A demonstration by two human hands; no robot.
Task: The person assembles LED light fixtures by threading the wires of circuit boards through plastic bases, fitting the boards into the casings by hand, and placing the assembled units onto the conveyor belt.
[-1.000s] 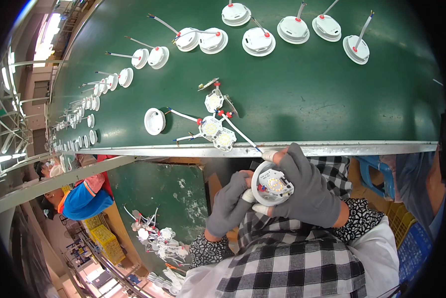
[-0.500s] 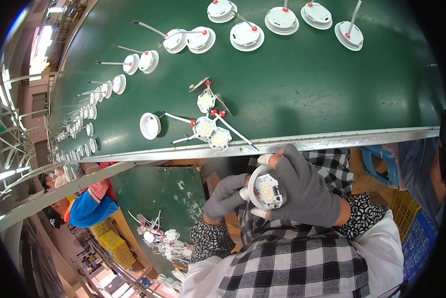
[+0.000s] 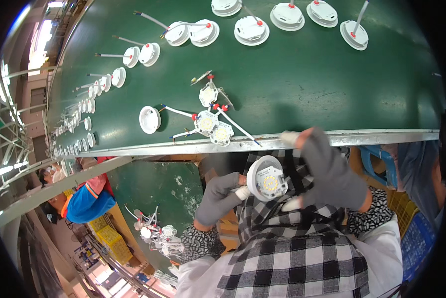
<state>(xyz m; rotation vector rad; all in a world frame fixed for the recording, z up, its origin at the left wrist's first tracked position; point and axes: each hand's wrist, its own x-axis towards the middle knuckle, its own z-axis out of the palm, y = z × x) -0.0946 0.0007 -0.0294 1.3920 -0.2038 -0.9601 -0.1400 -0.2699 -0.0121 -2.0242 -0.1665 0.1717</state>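
Observation:
Between thumb and fingers of my gloved left hand (image 3: pixel 219 199), a round white lamp housing (image 3: pixel 254 183) is gripped by its left side, above my checked apron. An LED board (image 3: pixel 273 183) with yellow chips shows in its opening, sitting tilted. My right hand (image 3: pixel 330 174), gloved in grey and smeared by motion, is apart from the housing on its right, with thumb and forefinger spread and nothing visible between them. On the green table ahead, several LED boards (image 3: pixel 206 122) with wires and red grommets lie close together. Beside them to the left rests a separate white housing (image 3: pixel 150 119).
White lamp housings (image 3: pixel 252 31) with wires stand in a curved row along the conveyor-like green table, bounded by a metal edge (image 3: pixel 342 135). A lower side table (image 3: pixel 176 191) holds a heap of wired boards (image 3: pixel 157 234). Yellow crates (image 3: pixel 111 243), a co-worker (image 3: pixel 89 204) and a blue crate (image 3: pixel 421 248) flank me.
My right hand has let go of the lamp housing and moved away to the right, fingers spreading. The housing stays in my left hand, turned slightly. Objects on the table shift slightly in the picture.

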